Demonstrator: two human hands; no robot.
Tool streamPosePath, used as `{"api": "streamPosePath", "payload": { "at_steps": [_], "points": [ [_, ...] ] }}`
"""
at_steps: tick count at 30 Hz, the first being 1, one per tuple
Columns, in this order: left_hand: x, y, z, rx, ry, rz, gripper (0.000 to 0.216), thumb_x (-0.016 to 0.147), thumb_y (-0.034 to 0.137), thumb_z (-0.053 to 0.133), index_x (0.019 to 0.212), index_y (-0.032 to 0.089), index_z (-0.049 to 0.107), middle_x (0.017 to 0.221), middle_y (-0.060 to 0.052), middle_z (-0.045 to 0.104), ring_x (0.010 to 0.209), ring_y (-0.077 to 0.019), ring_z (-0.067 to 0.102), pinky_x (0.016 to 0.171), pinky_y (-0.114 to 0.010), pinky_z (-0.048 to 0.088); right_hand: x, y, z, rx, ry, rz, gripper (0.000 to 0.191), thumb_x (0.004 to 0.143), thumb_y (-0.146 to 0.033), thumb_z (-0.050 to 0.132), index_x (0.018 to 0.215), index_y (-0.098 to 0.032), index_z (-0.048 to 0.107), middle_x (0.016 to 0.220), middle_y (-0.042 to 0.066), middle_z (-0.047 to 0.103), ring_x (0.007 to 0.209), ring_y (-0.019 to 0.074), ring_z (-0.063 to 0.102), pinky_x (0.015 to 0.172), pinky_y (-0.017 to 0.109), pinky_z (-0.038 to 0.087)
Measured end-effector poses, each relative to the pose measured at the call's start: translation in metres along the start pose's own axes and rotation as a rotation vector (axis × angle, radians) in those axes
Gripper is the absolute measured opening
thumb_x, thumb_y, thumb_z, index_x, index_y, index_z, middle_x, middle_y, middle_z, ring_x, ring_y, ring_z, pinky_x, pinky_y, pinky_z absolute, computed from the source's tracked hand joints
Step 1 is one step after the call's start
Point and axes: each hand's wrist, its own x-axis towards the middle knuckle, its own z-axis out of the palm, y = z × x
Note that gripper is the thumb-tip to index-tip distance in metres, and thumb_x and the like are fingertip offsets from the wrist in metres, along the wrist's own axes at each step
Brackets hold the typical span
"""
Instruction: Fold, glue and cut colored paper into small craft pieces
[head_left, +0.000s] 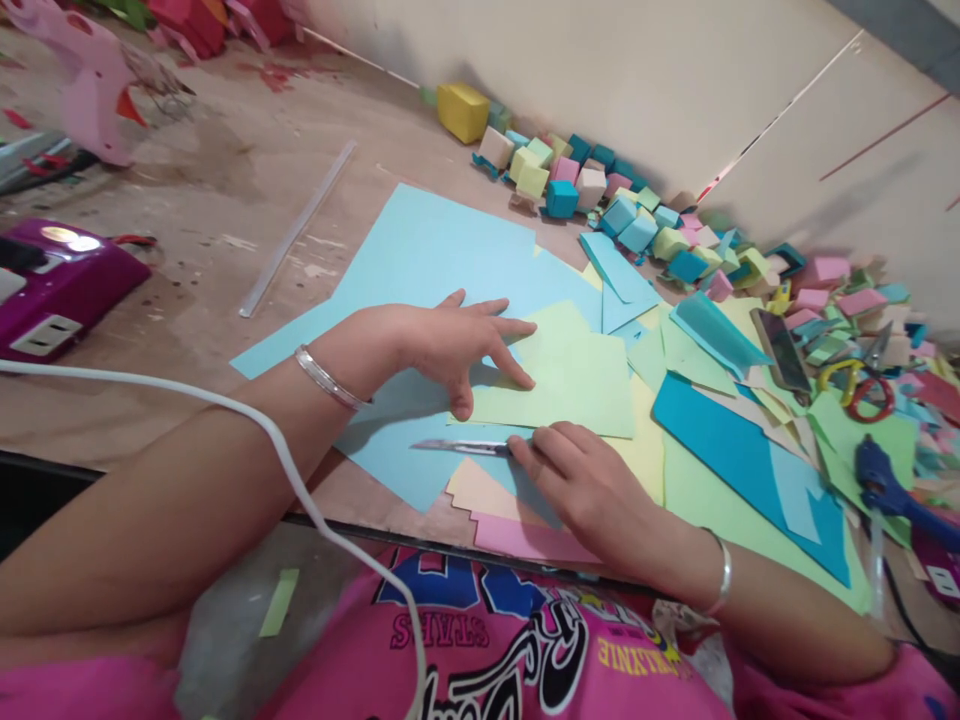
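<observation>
My left hand (457,345) lies with fingers stretched out on a folded light green paper sheet (570,385), pressing it down onto a large light blue sheet (427,250). My right hand (585,480) is closed around a thin metal blade (457,446) that lies flat along the green sheet's near edge, its tip pointing left. Both wrists wear silver bangles. Pale yellow and pink sheets (517,535) lie under my right hand at the table's front edge.
Several small coloured paper cubes (600,195) are heaped along the wall, with a yellow one (463,110) at the far end. Scissors (855,380), a blue glue gun (892,490) and paper scraps lie right. A purple device (52,285), white cable (225,410) and clear ruler (296,230) lie left.
</observation>
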Motion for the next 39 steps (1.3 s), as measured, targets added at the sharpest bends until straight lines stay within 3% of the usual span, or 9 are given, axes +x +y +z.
{"api": "streamPosePath", "payload": {
  "at_steps": [7, 14, 17, 20, 22, 24, 27, 32, 39],
  "points": [
    [0.0, -0.002, 0.001, 0.022, 0.013, 0.026, 0.079, 0.058, 0.031, 0.086, 0.126, 0.054, 0.054, 0.162, 0.006, 0.014, 0.147, -0.041, 0.004, 0.108, -0.072, 0.006, -0.012, 0.018, -0.019, 0.025, 0.078, 0.097, 0.038, 0.095, -0.007, 0.04, 0.13, -0.013, 0.053, 0.091, 0.009, 0.063, 0.081, 0.0185, 0.052, 0.07, 0.034, 0.042],
    [-0.001, -0.005, -0.005, -0.009, 0.116, 0.178, 0.072, 0.067, 0.037, 0.082, 0.132, 0.046, 0.053, 0.163, 0.001, 0.014, 0.148, -0.0401, 0.004, 0.112, -0.063, 0.017, -0.056, 0.124, -0.03, -0.01, 0.197, 0.556, 0.033, 0.088, -0.011, 0.042, 0.113, -0.012, 0.063, 0.096, 0.013, 0.061, 0.09, 0.0248, 0.057, 0.078, 0.038, 0.047],
    [0.004, -0.001, -0.005, -0.067, 0.257, 0.226, 0.058, 0.077, 0.046, 0.072, 0.132, 0.035, 0.057, 0.156, -0.005, 0.034, 0.145, -0.0334, 0.024, 0.113, -0.049, 0.028, -0.077, 0.164, -0.012, -0.077, 0.232, 0.725, 0.036, 0.085, -0.012, 0.041, 0.114, -0.009, 0.063, 0.098, 0.015, 0.06, 0.095, 0.0272, 0.056, 0.083, 0.039, 0.045],
    [0.012, 0.01, 0.001, -0.144, 0.463, 0.004, 0.045, 0.089, 0.05, 0.055, 0.124, 0.025, 0.063, 0.118, -0.009, 0.068, 0.105, -0.0238, 0.062, 0.092, -0.036, 0.046, -0.095, 0.183, 0.006, -0.208, 0.215, 0.901, 0.039, 0.081, -0.01, 0.043, 0.115, -0.005, 0.063, 0.097, 0.017, 0.058, 0.092, 0.0284, 0.054, 0.08, 0.039, 0.043],
    [0.016, 0.022, 0.008, -0.11, 0.529, -0.187, 0.047, 0.087, 0.055, 0.054, 0.12, 0.023, 0.065, 0.094, -0.007, 0.072, 0.083, -0.0221, 0.065, 0.077, -0.034, 0.048, -0.102, 0.187, 0.014, -0.265, 0.142, 0.983, 0.037, 0.079, -0.009, 0.046, 0.111, -0.006, 0.064, 0.094, 0.018, 0.058, 0.088, 0.0283, 0.053, 0.074, 0.037, 0.041],
    [0.018, 0.033, 0.016, -0.033, 0.527, -0.233, 0.057, 0.079, 0.059, 0.063, 0.124, 0.024, 0.061, 0.092, -0.005, 0.07, 0.083, -0.023, 0.063, 0.073, -0.033, 0.046, -0.105, 0.186, 0.017, -0.282, 0.086, 1.024, 0.031, 0.078, -0.007, 0.046, 0.102, -0.007, 0.066, 0.09, 0.018, 0.058, 0.085, 0.0282, 0.052, 0.068, 0.036, 0.039],
    [0.018, 0.046, 0.024, 0.016, 0.498, -0.264, 0.068, 0.071, 0.054, 0.072, 0.13, 0.027, 0.055, 0.098, -0.004, 0.067, 0.088, -0.0248, 0.062, 0.072, -0.032, 0.045, -0.102, 0.184, 0.019, -0.28, 0.113, 1.008, 0.029, 0.081, -0.005, 0.043, 0.098, -0.009, 0.066, 0.096, 0.02, 0.059, 0.089, 0.0294, 0.052, 0.069, 0.037, 0.038],
    [0.018, 0.055, 0.027, -0.115, 0.497, -0.324, 0.063, 0.067, 0.038, 0.074, 0.125, 0.028, 0.052, 0.097, -0.001, 0.064, 0.08, -0.0198, 0.058, 0.071, -0.032, 0.047, -0.089, 0.171, 0.021, -0.203, 0.343, 0.755, 0.028, 0.087, -0.014, 0.047, 0.109, -0.01, 0.064, 0.118, 0.021, 0.058, 0.104, 0.0323, 0.053, 0.081, 0.043, 0.046],
    [0.012, 0.072, 0.03, -0.318, 0.764, -0.167, 0.01, 0.08, 0.032, 0.062, 0.085, 0.023, 0.061, 0.065, 0.004, 0.048, 0.056, -0.0124, 0.046, 0.054, -0.026, 0.042, -0.068, 0.129, 0.011, 0.281, 0.629, 0.522, 0.054, 0.089, -0.041, 0.059, 0.135, -0.017, 0.046, 0.132, 0.017, 0.055, 0.123, 0.0285, 0.051, 0.101, 0.05, 0.044]
  ]
}}
